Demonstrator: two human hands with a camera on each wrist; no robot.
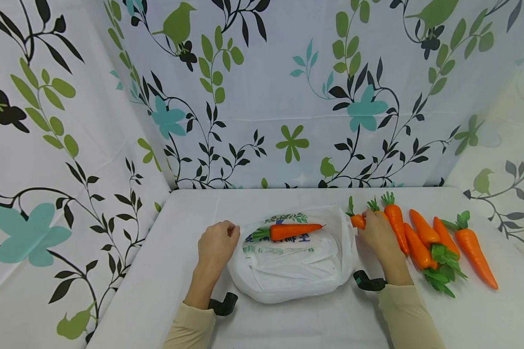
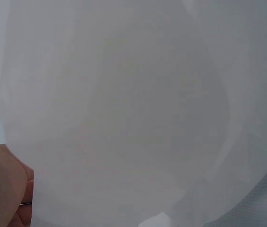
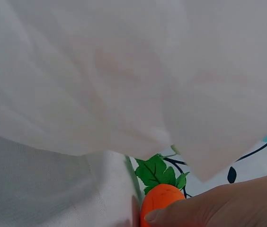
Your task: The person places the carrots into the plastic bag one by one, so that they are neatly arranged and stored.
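A white plastic bag [image 1: 288, 276] lies in the middle of the frame, a bit below center, on a white table [image 1: 297, 329]. One orange carrot [image 1: 288, 232] lies flat over the bag's printed part, with its green top to the left and its thin tip to the right. I cannot tell if this carrot is in the bag or on top of it. The left hand [image 1: 217, 242] is at the bag's left edge, with its fingers curled in, and it pinches that edge. In the left wrist view, the bag fills most of the frame and hides most of the fingers. The right hand [image 1: 379, 236] is just past the bag's right edge and holds another carrot [image 3: 162, 197] in its fingers. In the right wrist view, the thumb presses on this carrot near the bottom, and its green leaves [image 3: 155, 171] stick up behind. More carrots [image 1: 419, 248] lie at the right of the frame, close together, some with green tops up and some with green tops down. One lone carrot [image 1: 475, 254] lies farthest right, slanting down to the right. Both arms have tan sleeves [image 1: 412, 315] and a small black thing [image 1: 223, 304] at each wrist. Behind the table hangs a cloth [image 1: 266, 92] with birds, leaves and blue flowers.
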